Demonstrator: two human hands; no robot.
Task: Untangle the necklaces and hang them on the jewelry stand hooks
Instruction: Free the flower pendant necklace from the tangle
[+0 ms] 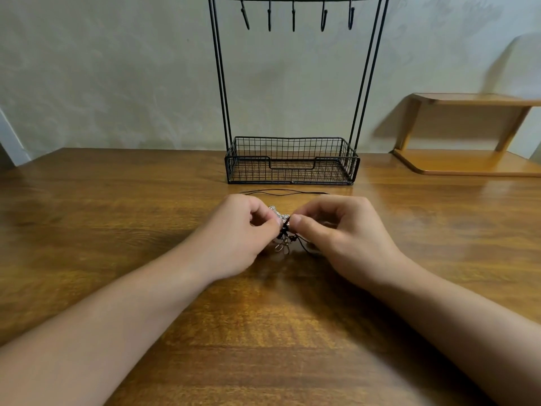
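The job is only just starting. All five hooks [293, 17] at the top of the frame hang bare. No necklace is on the stand [292, 159] yet. The wire basket at the bottom of the stand looks bare too.

The necklaces [283, 230] are in one small knot in the middle of the frame, on the brown worktop [117, 215], just in front of the stand. The left hand [237, 238] and the right hand [339, 235] meet over the knot. The fingers [304, 225] of both hands are curled in and pinch the knot from each side, thumbs nearly touching.

The knot looks like thin black cord mixed with shiny silver bits. A silver chain part peeks out above the thumbs. Some little silver loops, maybe a charm, hang out below. It is too small and blurry to tell how many necklaces there are. A long loop of black cord [285, 192] lies flat on the worktop between the hands and the stand.

So all the work is left, I think: pull the necklaces apart, then hang each one on a hook.
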